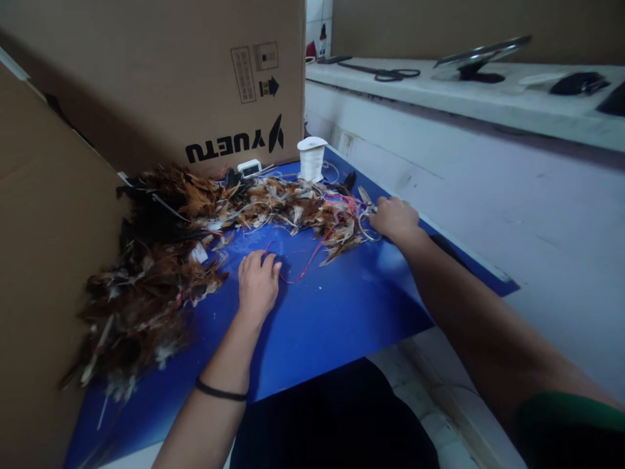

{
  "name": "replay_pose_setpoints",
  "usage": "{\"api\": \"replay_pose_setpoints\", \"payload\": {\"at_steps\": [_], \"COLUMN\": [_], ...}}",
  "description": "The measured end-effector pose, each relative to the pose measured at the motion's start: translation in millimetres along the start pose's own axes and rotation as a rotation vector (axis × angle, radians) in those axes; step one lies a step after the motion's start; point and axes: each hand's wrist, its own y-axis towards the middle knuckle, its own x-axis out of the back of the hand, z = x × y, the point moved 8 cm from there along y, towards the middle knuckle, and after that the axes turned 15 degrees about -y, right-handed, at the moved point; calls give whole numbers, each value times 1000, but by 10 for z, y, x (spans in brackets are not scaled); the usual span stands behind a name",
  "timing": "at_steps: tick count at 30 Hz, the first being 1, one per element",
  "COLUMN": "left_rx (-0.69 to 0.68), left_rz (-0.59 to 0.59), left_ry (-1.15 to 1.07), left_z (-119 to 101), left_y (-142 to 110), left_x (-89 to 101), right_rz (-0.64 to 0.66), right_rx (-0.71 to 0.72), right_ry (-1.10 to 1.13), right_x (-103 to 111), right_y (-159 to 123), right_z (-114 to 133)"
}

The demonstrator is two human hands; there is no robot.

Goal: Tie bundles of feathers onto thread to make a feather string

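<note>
My left hand [258, 286] is over the blue tabletop [336, 306], its fingers curled around a thin pinkish-red thread [308, 264]. That thread runs right toward a bundle of brown and white feathers [342, 228]. At the table's right side, my right hand [394, 218] is closed on the handles of a pair of scissors [366, 212], whose blades point up and away from me. The scissors lie beside the feathers and bright pink strands. Part of the handles is hidden by my fingers.
Darker feathers [141, 299] pile along the left edge. At the back stand a white spool [312, 159] and a small white device with a display [250, 169]. A cardboard box [161, 78] walls the back. Large black scissors [390, 73] lie on the ledge [488, 98].
</note>
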Motion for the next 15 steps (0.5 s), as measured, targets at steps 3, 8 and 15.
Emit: {"api": "replay_pose_setpoints", "payload": {"at_steps": [3, 8, 15], "left_rx": [-7, -33, -54], "left_rz": [-35, -59, -69], "left_ry": [-7, -18, -36], "left_z": [-8, -31, -52], "left_y": [11, 20, 10], "left_x": [35, 65, 69], "right_rz": [-225, 51, 305], "right_rx": [29, 235, 214], "right_ry": [54, 577, 617], "right_x": [357, 274, -181], "right_y": [-144, -300, -274], "right_z": [84, 705, 1407]}}
